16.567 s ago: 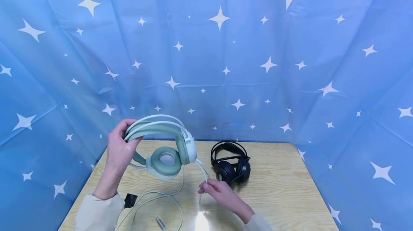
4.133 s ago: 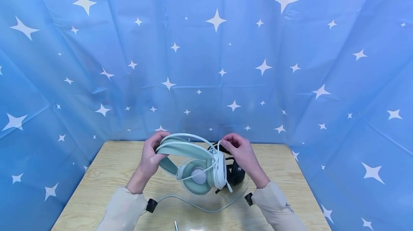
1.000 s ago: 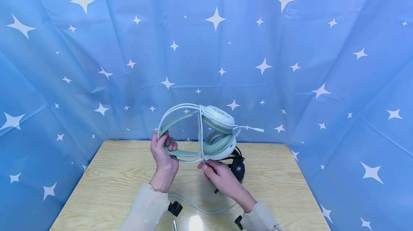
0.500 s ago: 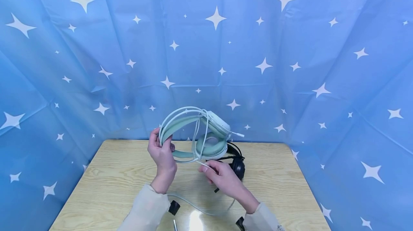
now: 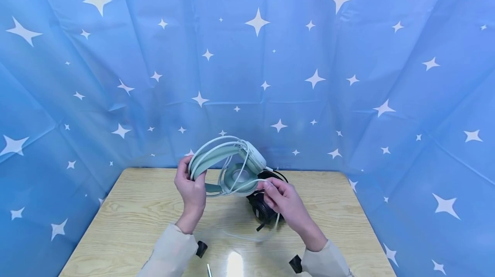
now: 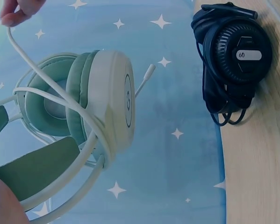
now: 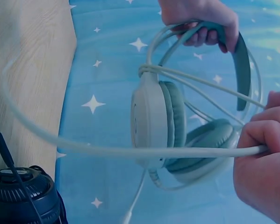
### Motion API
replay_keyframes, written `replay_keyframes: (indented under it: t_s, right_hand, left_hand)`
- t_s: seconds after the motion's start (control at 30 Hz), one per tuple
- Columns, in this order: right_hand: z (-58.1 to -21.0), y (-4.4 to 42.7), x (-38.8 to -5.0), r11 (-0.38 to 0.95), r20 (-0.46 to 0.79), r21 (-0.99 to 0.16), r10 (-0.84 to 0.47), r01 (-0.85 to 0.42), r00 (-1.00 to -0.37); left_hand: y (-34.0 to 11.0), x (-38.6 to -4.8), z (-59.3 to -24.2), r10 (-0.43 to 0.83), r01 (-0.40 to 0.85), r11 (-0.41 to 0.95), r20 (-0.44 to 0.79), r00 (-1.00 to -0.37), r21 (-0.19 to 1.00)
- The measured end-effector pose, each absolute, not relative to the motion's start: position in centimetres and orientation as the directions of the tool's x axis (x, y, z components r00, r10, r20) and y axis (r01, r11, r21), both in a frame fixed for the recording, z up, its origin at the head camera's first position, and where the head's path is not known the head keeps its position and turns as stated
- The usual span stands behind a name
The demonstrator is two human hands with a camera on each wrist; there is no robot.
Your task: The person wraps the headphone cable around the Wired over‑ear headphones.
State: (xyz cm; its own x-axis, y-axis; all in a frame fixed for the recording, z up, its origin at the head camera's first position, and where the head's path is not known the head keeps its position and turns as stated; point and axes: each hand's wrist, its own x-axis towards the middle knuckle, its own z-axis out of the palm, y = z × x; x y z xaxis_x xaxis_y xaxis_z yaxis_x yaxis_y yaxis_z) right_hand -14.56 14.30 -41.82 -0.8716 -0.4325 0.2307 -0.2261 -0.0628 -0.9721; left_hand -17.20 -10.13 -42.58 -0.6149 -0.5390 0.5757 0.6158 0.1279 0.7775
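In the left wrist view, a white label (image 6: 248,55) on the black headset (image 6: 233,70) reads "60", or "09" taken the other way up. It sits to the right of the green-and-white headset (image 6: 102,93), whose ringed emblem (image 6: 128,100) is too blurred to read.

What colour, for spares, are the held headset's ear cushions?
Green ear cushions, clearest in the left wrist view.

Left hand (image 5: 191,191) holds green headphones (image 5: 255,159), right hand (image 5: 289,206) pinches their white cord (image 5: 256,180).
The headphones are tilted above a wooden table (image 5: 135,212), the cord looped around both sides of the headband (image 5: 214,157). Black headphones (image 5: 261,209) sit on the table, partly hidden by the right hand; a starry blue curtain (image 5: 239,77) hangs behind.
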Motion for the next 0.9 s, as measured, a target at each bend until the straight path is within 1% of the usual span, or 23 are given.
replay_keyframes:
  t_s: [0.17,0.33,0.43,0.53,0.63,0.8,0.9]
  right_hand:
    - [-41.5,14.7,-14.6,-0.091,0.26,-0.965,-0.457,-0.246,-0.851]
    - [-41.4,15.5,-14.8,-0.256,0.322,-0.941,-0.474,-0.222,-0.819]
    - [-41.3,15.8,-14.9,-0.332,0.347,-0.923,-0.499,-0.195,-0.794]
    - [-41.3,15.8,-15.0,-0.35,0.358,-0.917,-0.518,-0.19,-0.777]
    - [-41.3,15.7,-15.1,-0.348,0.359,-0.917,-0.514,-0.193,-0.779]
    - [-41.3,15.7,-15.2,-0.325,0.349,-0.923,-0.486,-0.205,-0.802]
    - [-41.4,15.9,-15.3,-0.285,0.323,-0.935,-0.446,-0.209,-0.835]
  left_hand:
    - [-10.7,-17.3,-42.3,-0.49,0.629,0.161,0.615,-0.618,0.76]
    - [-11.3,-17.1,-42.1,-0.427,0.614,0.234,0.647,-0.632,0.754]
    - [-11.8,-17.0,-42.0,-0.396,0.604,0.243,0.646,-0.652,0.759]
    - [-12.2,-17.0,-42.0,-0.36,0.599,0.242,0.644,-0.675,0.764]
    - [-12.7,-17.1,-42.2,-0.323,0.59,0.242,0.638,-0.699,0.77]
    - [-13.4,-17.1,-42.2,-0.268,0.578,0.251,0.63,-0.729,0.776]
    - [-14.1,-17.1,-42.0,-0.223,0.577,0.24,0.623,-0.75,0.781]
